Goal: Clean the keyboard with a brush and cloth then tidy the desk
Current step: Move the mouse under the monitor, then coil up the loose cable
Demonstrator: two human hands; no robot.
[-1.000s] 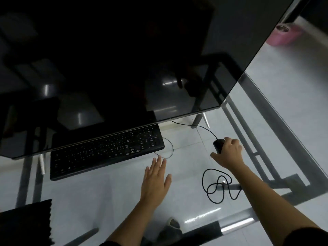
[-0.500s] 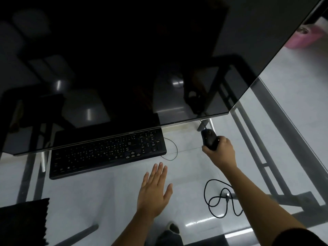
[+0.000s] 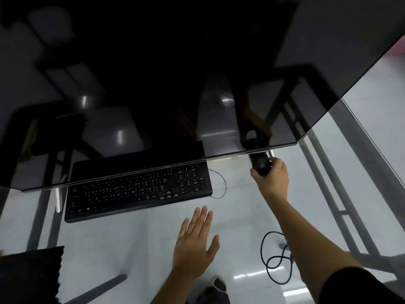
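Note:
A black keyboard [image 3: 138,191] lies on the glass desk [image 3: 131,244], its far edge hidden under the dark monitor [image 3: 153,84]. My right hand [image 3: 272,179] grips a black mouse [image 3: 259,164] right at the monitor's lower edge, to the right of the keyboard. The mouse's black cable [image 3: 275,262] lies coiled on the glass beside my right forearm. My left hand [image 3: 195,242] hovers flat with fingers spread, in front of the keyboard's right end, holding nothing. No brush is in view.
A black cloth-like item [image 3: 30,275] sits at the desk's near left corner. The keyboard's thin cable [image 3: 222,183] loops to its right. Metal desk frame bars [image 3: 341,207] run along the right side. A shoe [image 3: 215,288] shows through the glass below.
My right hand has carried the mouse away from me and up to the monitor's lower edge. The left hand has stayed hovering in front of the keyboard.

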